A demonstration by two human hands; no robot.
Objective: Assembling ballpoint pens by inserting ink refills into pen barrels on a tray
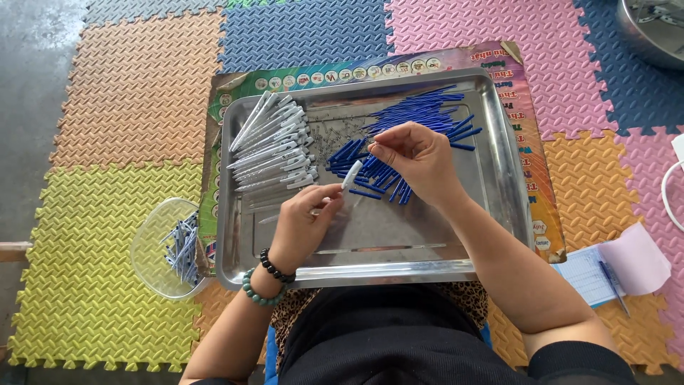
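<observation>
My left hand [305,222] holds a white pen barrel [350,174] over a steel tray [370,267], the barrel's tip pointing up to the right. My right hand [417,158] hovers just right of that tip, thumb and forefinger pinched on something small that I cannot make out. Under my right hand lies a heap of blue pen refills [417,117]. A stack of white pen barrels [274,146] fills the tray's left part. Small metal springs [335,132] are scattered between the two heaps.
The tray rests on a colourful printed board [531,107] over foam floor mats. A clear plastic lid [153,246] with several assembled pens lies left of the tray. A notepad with a pen [602,271] lies at the right, a metal bowl [652,32] top right.
</observation>
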